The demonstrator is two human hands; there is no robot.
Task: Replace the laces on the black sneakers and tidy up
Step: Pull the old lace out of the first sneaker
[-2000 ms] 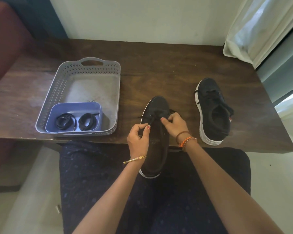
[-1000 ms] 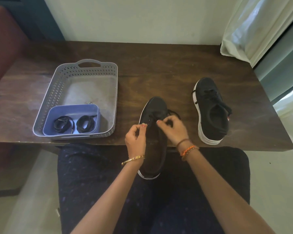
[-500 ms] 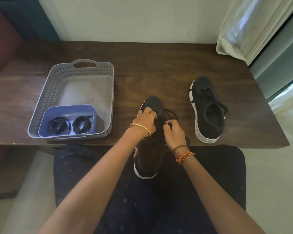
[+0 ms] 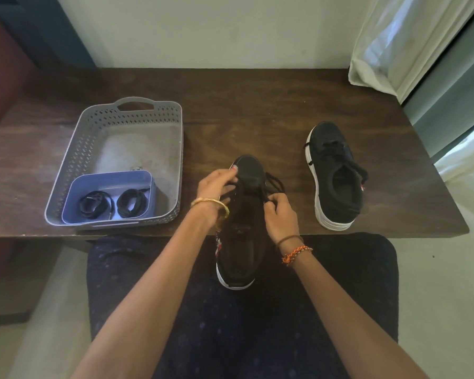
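A black sneaker [image 4: 242,242] lies toe-away, its heel over my lap and its toe on the wooden table [image 4: 257,105]. My left hand [image 4: 216,184] grips the sneaker's toe from the left. My right hand [image 4: 281,214] pinches the sneaker's black lace [image 4: 274,183] at its right side, loose loops trailing onto the table. The second black sneaker [image 4: 337,176] stands laced at the right of the table, untouched. Two coiled black laces [image 4: 112,205] lie in a small blue box [image 4: 107,177].
The blue box sits in the near end of a grey perforated basket [image 4: 93,127] on the table's left. A white curtain [image 4: 411,42] hangs at the back right. A dark red seat [image 4: 3,67] stands at the far left.
My left hand has moved from the lace area forward onto the sneaker's toe. My right hand has stayed at the laces, and more loose lace lies to the right of the shoe.
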